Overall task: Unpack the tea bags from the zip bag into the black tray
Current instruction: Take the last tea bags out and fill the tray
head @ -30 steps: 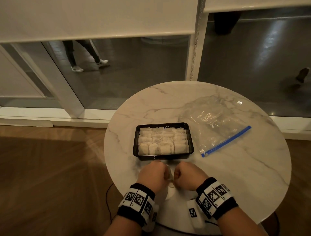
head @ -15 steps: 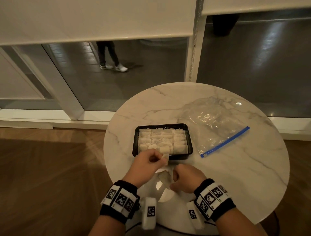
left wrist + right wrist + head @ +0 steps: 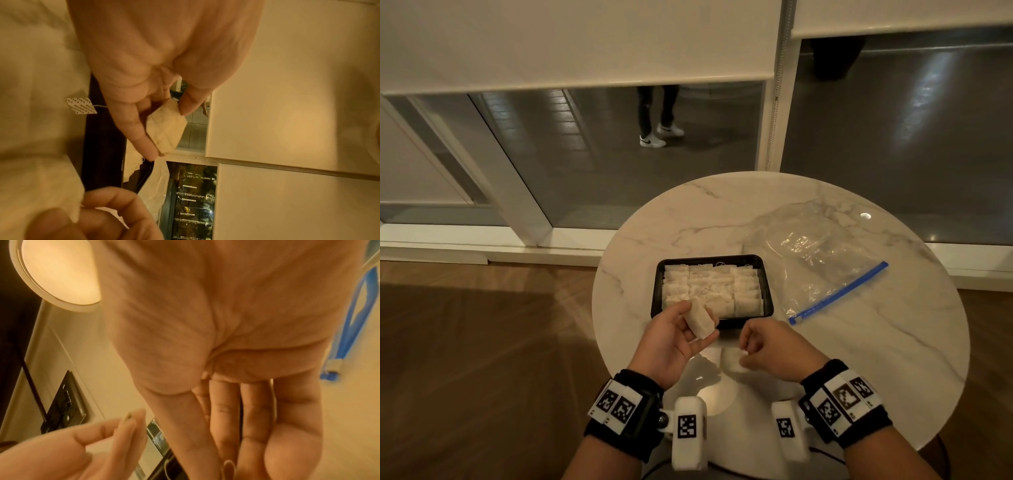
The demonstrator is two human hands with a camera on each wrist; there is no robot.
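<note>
Just in front of the black tray (image 3: 711, 259), nearly full of tea bags, the left hand (image 3: 675, 337) pinches one tea bag (image 3: 698, 320) between thumb and fingers (image 3: 141, 129). The right hand (image 3: 770, 348) curls around a white scrap, perhaps another bag. The zip bag (image 3: 815, 263) lies right of the tray. Lowering the bag flat into the front row's gap, tag tucked in, seems best.

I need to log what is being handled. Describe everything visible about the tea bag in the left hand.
The tea bag is a small, pale, off-white pouch that looks like folded filter paper, rectangular with creased edges. The left hand, palm up, pinches it between thumb and fingers, tilted, just above the near rim of the black tray. In the left wrist view a thin white string leads to a printed paper tag hanging beside the fingers; it seems to belong to this bag, though the join is hidden. Nothing else visibly touches it.
</note>
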